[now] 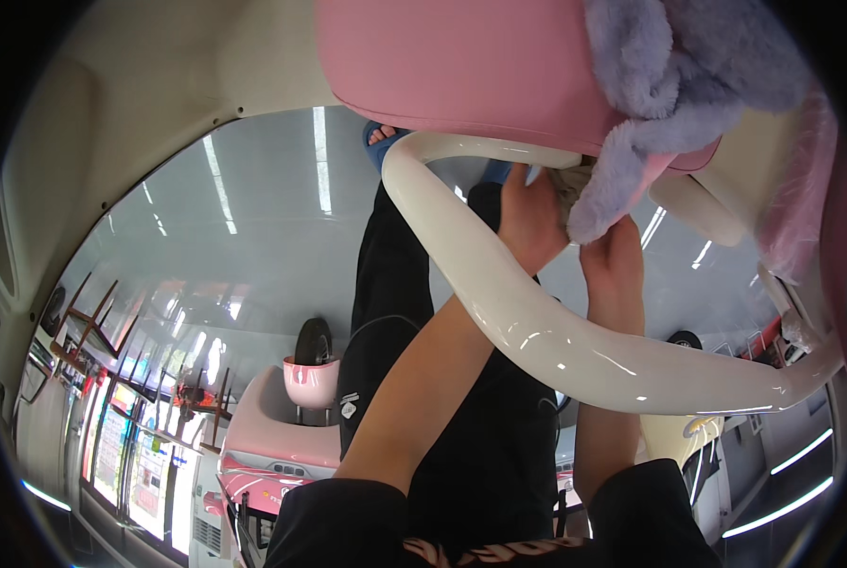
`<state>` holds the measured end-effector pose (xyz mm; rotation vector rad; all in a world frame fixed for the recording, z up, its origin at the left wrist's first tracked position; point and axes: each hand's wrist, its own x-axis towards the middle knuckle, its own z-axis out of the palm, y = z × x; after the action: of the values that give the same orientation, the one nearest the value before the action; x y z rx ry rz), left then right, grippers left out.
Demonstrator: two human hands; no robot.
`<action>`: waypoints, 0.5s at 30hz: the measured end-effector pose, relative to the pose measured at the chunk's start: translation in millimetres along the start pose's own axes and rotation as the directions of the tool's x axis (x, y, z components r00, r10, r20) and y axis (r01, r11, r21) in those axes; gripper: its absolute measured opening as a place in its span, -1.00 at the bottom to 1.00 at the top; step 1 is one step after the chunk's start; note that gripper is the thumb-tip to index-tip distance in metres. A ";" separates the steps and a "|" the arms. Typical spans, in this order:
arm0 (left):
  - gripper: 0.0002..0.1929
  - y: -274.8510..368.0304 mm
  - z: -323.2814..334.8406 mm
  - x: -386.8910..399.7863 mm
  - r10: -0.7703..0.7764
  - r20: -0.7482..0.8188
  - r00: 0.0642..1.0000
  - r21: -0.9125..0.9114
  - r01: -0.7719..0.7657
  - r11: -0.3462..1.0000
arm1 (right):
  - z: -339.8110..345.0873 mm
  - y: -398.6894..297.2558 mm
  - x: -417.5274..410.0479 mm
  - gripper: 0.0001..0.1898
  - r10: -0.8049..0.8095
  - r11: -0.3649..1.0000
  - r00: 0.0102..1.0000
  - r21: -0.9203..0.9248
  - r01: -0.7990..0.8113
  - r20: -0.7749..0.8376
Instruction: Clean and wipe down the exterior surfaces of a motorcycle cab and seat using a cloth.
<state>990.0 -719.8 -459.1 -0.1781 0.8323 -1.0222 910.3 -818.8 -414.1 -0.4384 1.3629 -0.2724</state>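
Observation:
A glossy cream curved tubular rail (537,312) crosses the view in front of a pink padded seat (459,64). My left hand (533,220) is beneath the seat's front edge, inside the rail's bend, against a crumpled beige cloth-like piece (572,186); its grip is partly hidden. Close by on the right, my right hand (611,245) is raised under a hanging strip of grey-purple plush fabric (604,192), with its fingers mostly covered. More of that plush lies over the seat's right side.
A cream body panel (147,64) curves along the upper left. Plastic-wrapped pink padding (796,192) is at the right. Below, a pink vehicle (278,433) with a wheel (313,341) stands on the shiny grey floor (253,213), and chairs (97,326) stand at the left.

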 end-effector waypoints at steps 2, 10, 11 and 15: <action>-0.44 -15.0 -4.7 7.5 -0.036 0.075 0.997 -0.055 0.040 0.998 | -14.1 -1.9 -8.5 -0.64 -0.233 0.951 0.971 -0.195 0.239 0.052; -0.67 -7.6 25.1 -21.0 0.046 -0.293 0.955 0.124 -0.009 0.992 | 48.5 6.4 -34.1 -0.43 -0.395 0.720 0.913 -0.584 0.376 0.101; -0.67 -3.6 28.0 -27.2 0.043 -0.296 0.954 0.125 -0.006 0.992 | 44.7 11.2 -25.3 -0.38 -0.396 0.586 0.905 -0.716 0.379 0.155; -0.69 5.1 35.6 -38.1 0.088 -0.252 0.964 0.387 0.017 0.922 | 54.7 22.5 -20.0 -0.54 -0.524 0.200 0.781 -0.843 0.500 0.339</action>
<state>1008.3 -694.6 -416.9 0.3176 0.8524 -1.1702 958.5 -782.3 -398.8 -1.9079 1.2308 -0.0232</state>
